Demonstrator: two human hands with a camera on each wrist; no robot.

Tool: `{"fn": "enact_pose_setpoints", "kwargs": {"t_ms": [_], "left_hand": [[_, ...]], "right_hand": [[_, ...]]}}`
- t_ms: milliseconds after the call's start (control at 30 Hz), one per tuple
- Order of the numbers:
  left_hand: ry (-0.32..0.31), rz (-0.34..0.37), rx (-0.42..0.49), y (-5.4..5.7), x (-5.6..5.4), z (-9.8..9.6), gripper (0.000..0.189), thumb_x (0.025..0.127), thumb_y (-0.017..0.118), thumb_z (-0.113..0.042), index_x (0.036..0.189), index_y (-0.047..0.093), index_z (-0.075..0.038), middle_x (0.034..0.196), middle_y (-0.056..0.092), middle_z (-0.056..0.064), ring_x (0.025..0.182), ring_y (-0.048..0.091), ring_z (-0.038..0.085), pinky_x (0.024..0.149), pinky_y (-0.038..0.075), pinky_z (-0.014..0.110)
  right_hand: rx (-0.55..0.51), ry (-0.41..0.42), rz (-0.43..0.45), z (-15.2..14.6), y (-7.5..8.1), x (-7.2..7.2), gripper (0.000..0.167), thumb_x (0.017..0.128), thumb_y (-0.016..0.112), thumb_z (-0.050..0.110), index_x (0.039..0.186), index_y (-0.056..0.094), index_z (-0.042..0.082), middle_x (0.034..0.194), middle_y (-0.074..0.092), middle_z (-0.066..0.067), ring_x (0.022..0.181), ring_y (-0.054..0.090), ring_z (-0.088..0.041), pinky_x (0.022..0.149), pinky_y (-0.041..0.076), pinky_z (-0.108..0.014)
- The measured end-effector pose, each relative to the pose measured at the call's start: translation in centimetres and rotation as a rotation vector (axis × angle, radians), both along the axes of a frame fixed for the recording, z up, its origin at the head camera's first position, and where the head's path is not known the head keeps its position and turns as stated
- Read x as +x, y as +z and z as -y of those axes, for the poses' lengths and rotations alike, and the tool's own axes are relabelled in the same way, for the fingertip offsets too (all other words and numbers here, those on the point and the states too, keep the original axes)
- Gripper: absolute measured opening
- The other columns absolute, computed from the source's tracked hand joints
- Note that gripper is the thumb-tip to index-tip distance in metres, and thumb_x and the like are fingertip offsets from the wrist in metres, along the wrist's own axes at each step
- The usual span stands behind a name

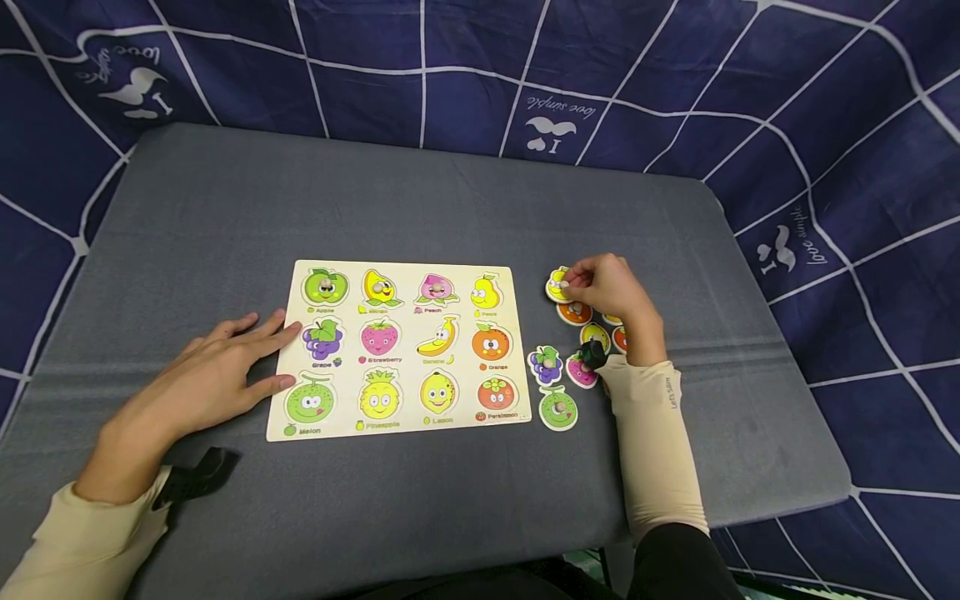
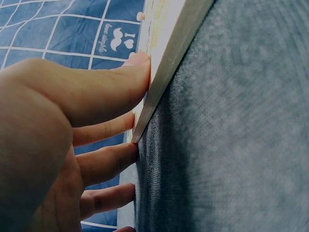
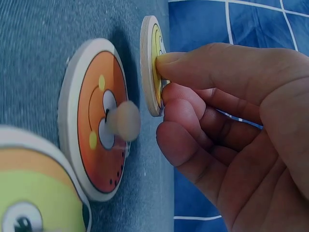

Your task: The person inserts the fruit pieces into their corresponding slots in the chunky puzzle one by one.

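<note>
A wooden fruit puzzle board (image 1: 408, 429) lies on the grey table. My left hand (image 1: 210, 371) rests at its left edge with fingers extended; in the left wrist view the thumb (image 2: 116, 89) touches the board's edge. To the right of the board, my right hand (image 1: 617, 293) pinches a yellow fruit puzzle piece (image 1: 555, 287) between thumb and fingers. The right wrist view shows this piece (image 3: 147, 67) tilted on edge, its kind partly hidden. Close by lies an orange-coloured round piece (image 3: 91, 121) with a wooden knob. Knobs show on the board's apple (image 1: 326, 287), mango and peach.
Several loose pieces lie right of the board, among them a grape piece (image 1: 545, 365), a green melon piece (image 1: 558, 409) and a pink strawberry piece (image 1: 580, 372). Some are partly hidden by the right wrist. A blue checked curtain (image 1: 472, 108) surrounds the table.
</note>
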State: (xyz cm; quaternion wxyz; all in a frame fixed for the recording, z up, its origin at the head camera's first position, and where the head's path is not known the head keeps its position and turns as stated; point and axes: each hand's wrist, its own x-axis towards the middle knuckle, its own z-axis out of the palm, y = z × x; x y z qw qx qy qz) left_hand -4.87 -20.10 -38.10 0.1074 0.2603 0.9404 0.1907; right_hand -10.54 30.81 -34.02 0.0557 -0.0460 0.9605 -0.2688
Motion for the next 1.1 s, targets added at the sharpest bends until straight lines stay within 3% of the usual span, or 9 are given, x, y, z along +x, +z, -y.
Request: {"fn": "enact_pose_setpoints", "kwargs": {"t_ms": [500,1100], "left_hand": [[-0.006,0.004,-0.011,0.1,0.0,0.0,0.075,0.088,0.076,-0.034,0.150,0.043,-0.008,0.152,0.035,0.027,0.133,0.031,0.058,0.097,0.026,0.073],[-0.007,0.016,-0.022,0.1,0.0,0.0,0.075,0.088,0.075,-0.035,0.150,0.042,-0.009,0.153,0.034,0.026,0.134,0.030,0.056,0.097,0.026,0.072]], "right_hand": [[-0.001,0.030,0.024,1.7,0.1,-0.1,0.007,0.084,0.072,0.006,0.087,0.073,0.000,0.075,0.068,-0.007,0.063,0.060,-0.014,0.053,0.047,-0.020],[0.004,0.076,0.020,3.3,0.1,-0.7,0.007,0.085,0.073,0.007,0.088,0.073,0.001,0.076,0.067,-0.006,0.069,0.060,-0.016,0.061,0.047,-0.023]]}}
